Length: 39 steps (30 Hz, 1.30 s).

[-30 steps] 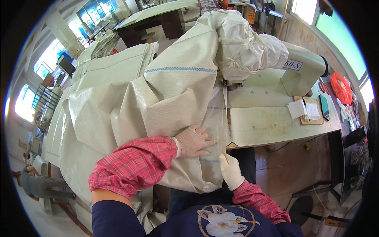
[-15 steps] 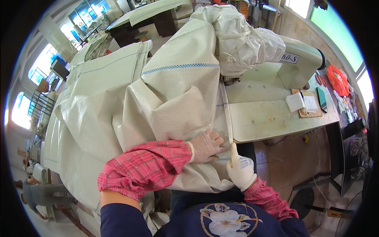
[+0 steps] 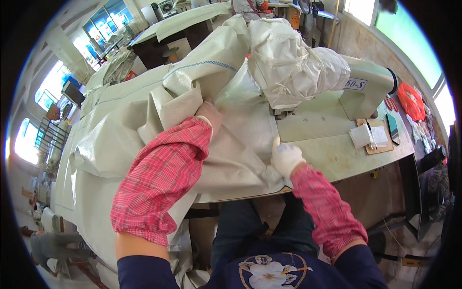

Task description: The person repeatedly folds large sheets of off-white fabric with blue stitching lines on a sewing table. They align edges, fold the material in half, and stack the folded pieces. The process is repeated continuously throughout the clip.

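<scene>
A large sheet of white woven plastic fabric (image 3: 115, 127) with a blue checked stripe lies bunched across the left of the table. My left hand (image 3: 210, 116), in a thin glove, presses into a raised fold of it; its fingers are partly hidden and blurred. My right hand (image 3: 287, 158), in a white glove, is closed on the fabric's right edge near the table front, thumb or forefinger pointing ahead along that edge. The edge runs up to an industrial sewing machine (image 3: 368, 84), whose head is wrapped in a tied white cover (image 3: 293, 62).
On the table's right lie a clipboard with papers (image 3: 374, 137), a dark phone-like object (image 3: 392, 129), red-handled scissors (image 3: 390, 103) and an orange bag (image 3: 411, 101). Behind stands another table (image 3: 192, 19) with fabric. A person (image 3: 57, 245) bends over at far left.
My left hand has moved up and left, and the fabric has bunched away from the machine. My right hand has moved forward along the edge. The fabric's near part has drawn back from my lap.
</scene>
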Each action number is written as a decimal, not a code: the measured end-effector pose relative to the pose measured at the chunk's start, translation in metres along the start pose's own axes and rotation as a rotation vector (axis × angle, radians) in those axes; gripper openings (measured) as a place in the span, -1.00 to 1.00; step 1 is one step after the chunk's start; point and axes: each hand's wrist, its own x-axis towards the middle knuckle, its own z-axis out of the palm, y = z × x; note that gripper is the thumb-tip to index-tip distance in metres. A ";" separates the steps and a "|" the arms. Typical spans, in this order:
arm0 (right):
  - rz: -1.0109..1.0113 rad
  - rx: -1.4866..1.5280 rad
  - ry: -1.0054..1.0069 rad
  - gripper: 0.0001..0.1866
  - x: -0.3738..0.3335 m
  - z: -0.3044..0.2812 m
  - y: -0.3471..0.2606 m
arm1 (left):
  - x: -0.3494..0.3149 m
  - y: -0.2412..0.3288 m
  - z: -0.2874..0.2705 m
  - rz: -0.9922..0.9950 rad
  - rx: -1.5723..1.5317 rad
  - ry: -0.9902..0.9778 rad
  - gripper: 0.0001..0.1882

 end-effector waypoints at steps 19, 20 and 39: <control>-0.415 1.315 0.342 -0.64 -0.090 -0.057 -0.017 | -0.225 0.097 -0.190 0.929 -0.310 0.473 -0.79; -0.468 1.180 0.379 -0.64 -0.095 -0.058 -0.015 | -0.223 0.105 -0.193 0.941 -0.269 0.519 -0.77; -0.566 0.398 0.502 -0.73 -0.102 0.058 -0.041 | -0.169 0.116 -0.189 1.137 -0.607 0.458 -0.68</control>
